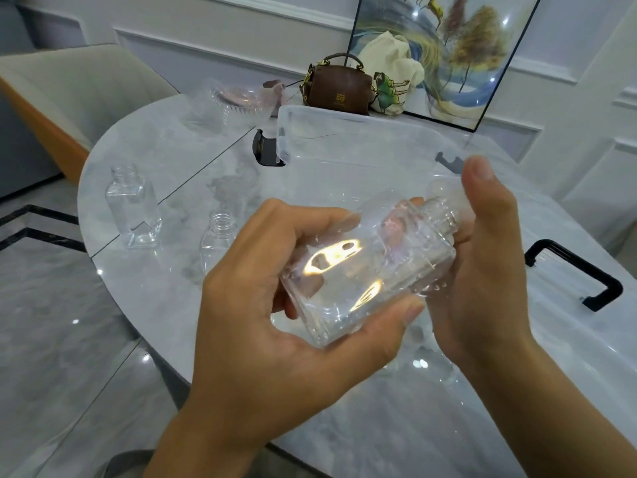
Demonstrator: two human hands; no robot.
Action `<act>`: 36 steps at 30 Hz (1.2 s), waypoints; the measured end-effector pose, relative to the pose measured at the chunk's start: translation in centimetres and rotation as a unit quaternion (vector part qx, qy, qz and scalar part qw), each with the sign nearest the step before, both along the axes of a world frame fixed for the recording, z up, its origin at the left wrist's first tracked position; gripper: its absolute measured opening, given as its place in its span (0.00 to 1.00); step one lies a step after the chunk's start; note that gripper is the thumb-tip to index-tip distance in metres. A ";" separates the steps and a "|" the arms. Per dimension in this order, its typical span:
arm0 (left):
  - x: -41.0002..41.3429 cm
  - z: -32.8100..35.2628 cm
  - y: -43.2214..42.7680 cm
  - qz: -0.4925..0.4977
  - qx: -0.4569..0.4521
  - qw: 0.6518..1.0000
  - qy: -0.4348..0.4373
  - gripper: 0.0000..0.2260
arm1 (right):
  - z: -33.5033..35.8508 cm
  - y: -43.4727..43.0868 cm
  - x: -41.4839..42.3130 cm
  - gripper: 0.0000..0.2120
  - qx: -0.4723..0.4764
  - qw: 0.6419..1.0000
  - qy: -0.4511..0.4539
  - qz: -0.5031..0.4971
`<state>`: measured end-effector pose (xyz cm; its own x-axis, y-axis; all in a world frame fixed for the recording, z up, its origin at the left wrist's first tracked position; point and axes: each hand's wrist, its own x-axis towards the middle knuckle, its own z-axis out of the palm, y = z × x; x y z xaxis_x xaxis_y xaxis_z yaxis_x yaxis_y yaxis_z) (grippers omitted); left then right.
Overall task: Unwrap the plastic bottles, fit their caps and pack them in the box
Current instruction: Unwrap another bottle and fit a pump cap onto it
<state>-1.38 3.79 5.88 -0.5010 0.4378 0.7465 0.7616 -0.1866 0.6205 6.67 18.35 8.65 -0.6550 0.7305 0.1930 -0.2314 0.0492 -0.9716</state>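
Note:
My left hand [275, 298] grips the base end of a clear square plastic bottle [365, 270] held sideways over the table, its neck pointing right. My right hand [482, 257] holds the neck end, where thin clear wrap [444, 194] bunches round the mouth. Two more uncapped clear bottles stand on the table at the left: one upright [134, 208], another [217, 243] partly behind my left hand. The clear storage box [344, 139] with black latches sits behind the held bottle.
Crumpled clear wrap [234, 188] lies mid-table and a clear packaging tray [227, 105] at the back. A brown handbag [339, 86], a cloth bag and a framed picture [448, 53] stand at the far edge. The box lid with black handle [579, 270] lies at right. A chair stands at the left.

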 end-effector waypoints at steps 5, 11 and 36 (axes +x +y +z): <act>-0.6 0.0 0.4 -0.023 0.016 0.999 -0.031 0.22 | -0.2 0.7 0.0 0.37 -0.018 1.000 0.003 0.012; -1.0 -2.9 0.4 -0.097 -0.060 0.992 -0.045 0.14 | -0.1 1.4 0.3 0.35 -0.032 0.997 -0.016 0.071; -1.7 -0.2 0.9 -0.086 0.044 0.989 -0.108 0.23 | -0.2 1.3 0.6 0.38 -0.002 0.997 -0.019 0.071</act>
